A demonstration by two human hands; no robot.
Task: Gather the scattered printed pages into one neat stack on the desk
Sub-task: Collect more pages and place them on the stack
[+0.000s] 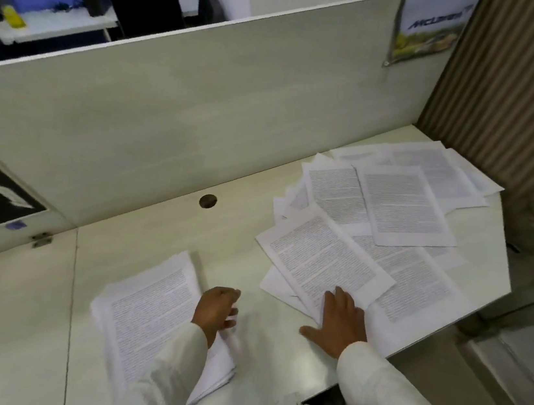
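A stack of printed pages lies at the near left of the desk. My left hand hovers at the stack's right edge with loosely curled fingers, blurred by motion, holding nothing that I can see. Several printed pages lie scattered and overlapping across the right half of the desk. My right hand lies flat with spread fingers on the near corner of the closest loose page.
A pale partition panel closes the desk's far side, with a round cable hole in front of it. A ribbed wall stands at the right. The desk's front edge runs diagonally at the right.
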